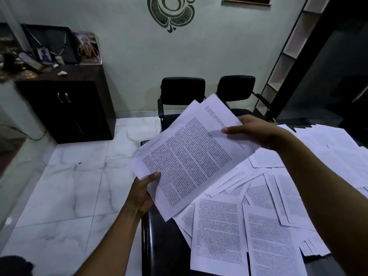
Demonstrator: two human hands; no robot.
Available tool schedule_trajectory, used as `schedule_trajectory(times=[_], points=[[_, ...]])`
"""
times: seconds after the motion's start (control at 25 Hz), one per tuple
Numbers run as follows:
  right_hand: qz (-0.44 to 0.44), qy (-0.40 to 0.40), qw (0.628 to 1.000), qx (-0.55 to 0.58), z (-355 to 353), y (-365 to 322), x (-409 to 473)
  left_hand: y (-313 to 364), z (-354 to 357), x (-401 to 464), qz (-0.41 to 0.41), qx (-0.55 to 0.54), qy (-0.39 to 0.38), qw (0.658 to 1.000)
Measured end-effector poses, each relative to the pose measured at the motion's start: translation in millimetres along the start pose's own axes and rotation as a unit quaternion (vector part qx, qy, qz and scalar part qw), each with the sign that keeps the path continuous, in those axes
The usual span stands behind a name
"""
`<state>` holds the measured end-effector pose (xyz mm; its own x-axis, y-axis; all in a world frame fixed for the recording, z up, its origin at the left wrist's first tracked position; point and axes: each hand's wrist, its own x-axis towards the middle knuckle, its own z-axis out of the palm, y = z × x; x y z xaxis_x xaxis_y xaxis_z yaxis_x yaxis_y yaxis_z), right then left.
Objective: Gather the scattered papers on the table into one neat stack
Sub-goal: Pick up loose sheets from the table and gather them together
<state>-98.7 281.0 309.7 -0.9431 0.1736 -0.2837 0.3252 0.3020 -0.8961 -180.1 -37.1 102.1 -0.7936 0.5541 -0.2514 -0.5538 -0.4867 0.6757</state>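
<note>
Papers [191, 156] sit fanned in both your grips above the tabletop [159, 236] edge: left hand [142, 193] pinches the lower corner, right hand [251, 130] the upper edge. Fingers beneath are hidden. Loose sheets [249, 226] cover the dark tabletop, cut off at right. Two chairs [207, 90] stand beyond; print is unreadable.

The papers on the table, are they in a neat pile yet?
No. The papers on the table lie spread out, overlapping at angles; both hands hold only a few sheets.

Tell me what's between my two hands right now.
In the head view, the bundle of printed sheets spans the gap: left hand grips its lower corner, right hand its upper edge.
</note>
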Motion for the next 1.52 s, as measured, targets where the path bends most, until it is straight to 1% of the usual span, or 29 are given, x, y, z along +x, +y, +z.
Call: schedule_trajectory(times=[0.08, 0.12, 0.2, 0.28, 0.32, 0.44, 0.48, 0.52, 0.56, 0.6, 0.64, 0.68, 0.72, 0.76, 0.8, 0.88, 0.96, 1.0, 1.04, 1.12, 1.2, 1.28, 1.32, 1.4, 1.44, 1.52], points=[[0.01, -0.037, 0.996, -0.083, 12, 2, 1, -3, 6, -4, -0.009, 0.029, -0.007, 1.0], [0.014, -0.059, 0.993, -0.103, 17, 5, 1, -5, 6, -6, -0.01, 0.04, -0.009, 0.999], [0.014, -0.092, 0.992, -0.091, 21, 11, -2, -7, 0, -11, -0.013, 0.017, -0.005, 1.0], [0.012, -0.102, 0.993, -0.049, 21, 16, -4, -12, -4, -17, -0.032, -0.029, 0.003, 0.999], [0.018, -0.11, 0.992, -0.051, 24, 20, -3, -16, -4, -20, -0.042, -0.042, 0.008, 0.998], [0.043, -0.113, 0.982, -0.147, 37, 37, 3, -27, 0, -24, -0.041, -0.031, 0.033, 0.998], [0.045, -0.101, 0.983, -0.143, 39, 43, 4, -28, -1, -25, -0.032, -0.023, 0.041, 0.998], [0.042, -0.082, 0.991, -0.096, 40, 50, 4, -26, -3, -25, -0.019, -0.022, 0.048, 0.998], [0.035, -0.06, 0.998, -0.012, 41, 56, 0, -25, -6, -25, -0.006, -0.026, 0.051, 0.998], [0.026, -0.039, 0.994, 0.098, 44, 63, -6, -23, -7, -25, 0.0, -0.03, 0.056, 0.998], [0.025, -0.018, 0.977, 0.21, 50, 70, -11, -22, -5, -27, 0.004, -0.041, 0.055, 0.998], [0.028, 0.0, 0.952, 0.305, 62, 79, -15, -23, 1, -28, 0.011, -0.054, 0.052, 0.997], [0.026, 0.015, 0.928, 0.37, 79, 89, -16, -24, 10, -30, 0.02, -0.061, 0.043, 0.997], [0.015, 0.03, 0.913, 0.406, 100, 100, -14, -27, 19, -31, 0.031, -0.055, 0.041, 0.997], [0.002, 0.055, 0.911, 0.41, 121, 109, -13, -32, 24, -31, 0.041, -0.043, 0.049, 0.997], [-0.013, 0.141, 0.918, 0.371, 150, 118, -10, -40, 25, -32, 0.047, -0.023, 0.059, 0.997], [0.003, 0.213, 0.909, 0.359, 151, 128, -8, -36, 17, -37, 0.016, -0.001, 0.081, 0.997], [0.006, 0.216, 0.906, 0.365, 145, 135, -8, -29, 8, -38, -0.007, 0.003, 0.094, 0.996], [0.009, 0.196, 0.908, 0.37, 137, 143, -9, -20, 1, -40, -0.029, 0.004, 0.1, 0.995], [0.03, 0.12, 0.921, 0.369, 125, 157, -13, -1, -13, -41, -0.057, 0.044, 0.102, 0.992], [0.06, 0.044, 0.942, 0.326, 125, 162, -16, 9, -17, -39, -0.099, 0.136, 0.073, 0.983], [0.091, 0.011, 0.953, 0.288, 139, 162, -16, -1, -15, -36, -0.115, 0.209, 0.028, 0.971], [0.097, 0.021, 0.954, 0.283, 150, 163, -14, -11, -15, -33, -0.104, 0.235, 0.033, 0.966], [0.104, 0.091, 0.954, 0.264, 174, 171, -12, -36, -23, -31, -0.063, 0.273, 0.096, 0.955], [0.109, 0.124, 0.954, 0.25, 184, 177, -12, -46, -28, -34, -0.056, 0.273, 0.122, 0.953], [0.121, 0.141, 0.959, 0.215, 199, 194, -17, -64, -45, -46, -0.071, 0.263, 0.154, 0.95]])
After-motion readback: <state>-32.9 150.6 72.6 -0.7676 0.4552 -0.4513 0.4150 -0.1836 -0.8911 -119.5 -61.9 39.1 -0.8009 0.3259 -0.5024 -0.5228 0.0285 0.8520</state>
